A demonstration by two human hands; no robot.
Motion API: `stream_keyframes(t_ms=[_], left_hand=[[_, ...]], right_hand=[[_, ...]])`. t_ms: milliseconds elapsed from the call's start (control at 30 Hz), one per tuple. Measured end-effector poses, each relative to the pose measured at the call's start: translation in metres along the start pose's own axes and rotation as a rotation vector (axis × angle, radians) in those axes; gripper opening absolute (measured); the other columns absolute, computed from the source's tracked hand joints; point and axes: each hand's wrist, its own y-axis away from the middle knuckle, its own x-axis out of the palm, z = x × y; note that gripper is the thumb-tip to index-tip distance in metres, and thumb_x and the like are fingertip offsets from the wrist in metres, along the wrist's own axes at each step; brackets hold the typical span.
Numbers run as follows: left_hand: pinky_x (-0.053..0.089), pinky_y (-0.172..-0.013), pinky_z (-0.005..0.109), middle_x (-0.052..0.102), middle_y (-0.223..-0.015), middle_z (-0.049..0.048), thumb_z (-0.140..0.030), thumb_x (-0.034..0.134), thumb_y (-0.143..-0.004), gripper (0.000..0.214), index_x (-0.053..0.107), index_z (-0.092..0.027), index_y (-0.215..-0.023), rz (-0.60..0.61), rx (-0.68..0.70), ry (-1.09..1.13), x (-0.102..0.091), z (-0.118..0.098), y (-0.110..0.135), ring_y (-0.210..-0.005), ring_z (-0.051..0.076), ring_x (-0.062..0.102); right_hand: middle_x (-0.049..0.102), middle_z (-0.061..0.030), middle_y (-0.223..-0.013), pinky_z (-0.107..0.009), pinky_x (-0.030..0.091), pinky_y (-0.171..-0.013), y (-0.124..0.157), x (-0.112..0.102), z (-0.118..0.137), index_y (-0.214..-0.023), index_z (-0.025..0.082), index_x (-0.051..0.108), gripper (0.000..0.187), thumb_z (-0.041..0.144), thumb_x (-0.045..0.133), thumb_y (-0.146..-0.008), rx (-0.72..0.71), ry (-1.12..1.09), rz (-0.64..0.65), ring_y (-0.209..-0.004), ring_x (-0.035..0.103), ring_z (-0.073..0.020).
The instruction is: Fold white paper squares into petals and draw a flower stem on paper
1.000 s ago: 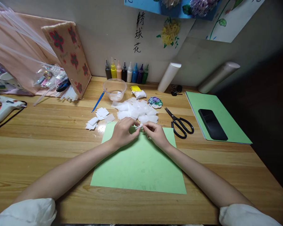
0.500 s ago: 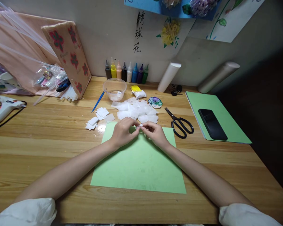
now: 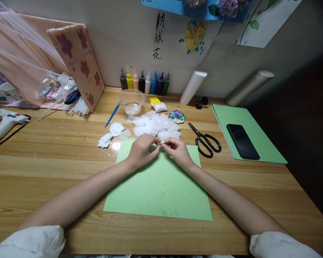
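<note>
Above the far part of a green sheet of paper [image 3: 158, 186], both hands meet with fingertips pinched together. Between them is a small piece of white paper [image 3: 162, 142], partly hidden by the fingers. My left hand [image 3: 142, 150] grips it from the left, thumb and index finger closed. My right hand [image 3: 177, 152] pinches it from the right. Just beyond the fingers lies a heap of thin white paper pieces [image 3: 153, 123]. A smaller pile of white paper squares [image 3: 106, 139] rests to the left of the sheet.
Black-handled scissors [image 3: 204, 139] lie right of the sheet. Behind stand a clear plastic bowl [image 3: 131, 104], a blue brush [image 3: 112, 115] and several paint bottles [image 3: 148, 83]. A phone [image 3: 242, 141] rests on green paper at right. A glue gun [image 3: 6, 123] is far left.
The fingertips and the small white paper have shifted very slightly to the right. Everything else on the table stays in place.
</note>
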Motion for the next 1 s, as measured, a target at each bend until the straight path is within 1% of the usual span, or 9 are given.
stream_keyframes(t_ms=[233,433,567,667,767,833,900,967,1000], left_hand=[[0.044,-0.07,0.03,0.065,-0.081,0.0034,-0.024,0.054,-0.084,0.008,0.058,-0.018,-0.085,0.019,-0.026,0.044,-0.001,0.0,0.0,-0.078,0.017,0.057],[0.044,-0.069,0.028,0.064,-0.078,0.0021,-0.023,0.052,-0.086,0.009,0.059,-0.018,-0.084,0.015,-0.092,0.08,0.0,0.0,-0.001,-0.076,0.015,0.057],[0.045,-0.066,0.026,0.063,-0.079,0.0017,-0.025,0.051,-0.086,0.009,0.058,-0.018,-0.083,-0.049,-0.224,0.182,0.001,0.004,-0.003,-0.072,0.013,0.057],[0.045,-0.063,0.025,0.063,-0.077,0.0009,-0.028,0.052,-0.086,0.011,0.058,-0.018,-0.083,-0.109,-0.362,0.278,0.002,0.011,-0.007,-0.068,0.012,0.056],[0.046,-0.061,0.024,0.061,-0.074,0.0011,-0.029,0.053,-0.085,0.013,0.057,-0.017,-0.082,-0.211,-0.528,0.354,0.002,0.02,-0.01,-0.065,0.012,0.056],[0.046,-0.061,0.025,0.06,-0.077,0.0021,-0.028,0.052,-0.085,0.012,0.056,-0.016,-0.085,-0.28,-0.593,0.335,0.002,0.023,-0.01,-0.067,0.013,0.056],[0.047,-0.065,0.026,0.06,-0.088,0.0051,-0.026,0.051,-0.086,0.013,0.055,-0.016,-0.093,-0.32,-0.574,0.244,0.001,0.022,-0.009,-0.074,0.014,0.056],[0.047,-0.071,0.028,0.057,-0.102,0.0083,-0.023,0.051,-0.085,0.019,0.053,-0.016,-0.103,-0.314,-0.476,0.142,0.0,0.017,-0.007,-0.084,0.016,0.055],[0.047,-0.074,0.029,0.056,-0.105,0.0087,-0.023,0.051,-0.086,0.02,0.053,-0.017,-0.105,-0.283,-0.404,0.105,-0.001,0.014,-0.006,-0.089,0.017,0.055]], right_hand=[[0.053,0.0009,-0.061,-0.023,0.029,-0.046,0.0,0.0,-0.003,-0.077,0.015,0.065,0.024,0.039,0.062,-0.077,-0.022,0.03,0.009,-0.05,0.04,-0.0087],[0.051,0.0016,-0.062,-0.023,0.031,-0.047,0.001,-0.001,-0.003,-0.076,0.016,0.063,0.024,0.04,0.063,-0.077,-0.041,0.039,0.01,-0.05,0.041,-0.0088],[0.047,0.0028,-0.058,-0.023,0.03,-0.046,0.001,0.0,-0.001,-0.072,0.016,0.06,0.027,0.043,0.062,-0.076,-0.025,0.033,0.005,-0.05,0.039,-0.0088],[0.047,0.0029,-0.058,-0.023,0.029,-0.045,0.001,0.0,-0.001,-0.072,0.016,0.059,0.028,0.044,0.063,-0.076,-0.002,0.013,-0.002,-0.049,0.039,-0.0087],[0.048,0.0031,-0.058,-0.023,0.029,-0.046,0.001,0.0,-0.002,-0.072,0.017,0.059,0.026,0.042,0.062,-0.076,-0.006,0.014,-0.009,-0.049,0.038,-0.0085],[0.048,0.0033,-0.058,-0.023,0.029,-0.047,0.002,0.0,-0.002,-0.073,0.017,0.059,0.024,0.04,0.062,-0.077,-0.01,0.014,-0.009,-0.049,0.038,-0.0083],[0.048,0.0033,-0.058,-0.023,0.029,-0.047,0.002,0.0,-0.002,-0.074,0.017,0.06,0.023,0.039,0.061,-0.078,-0.009,0.012,-0.002,-0.049,0.037,-0.0081],[0.049,0.0029,-0.059,-0.023,0.029,-0.048,0.002,-0.001,-0.001,-0.075,0.016,0.062,0.023,0.039,0.06,-0.079,-0.008,0.014,0.003,-0.049,0.038,-0.008],[0.05,0.0026,-0.06,-0.023,0.029,-0.047,0.002,-0.001,-0.001,-0.075,0.016,0.063,0.024,0.039,0.06,-0.079,-0.011,0.016,0.003,-0.049,0.038,-0.0081]])
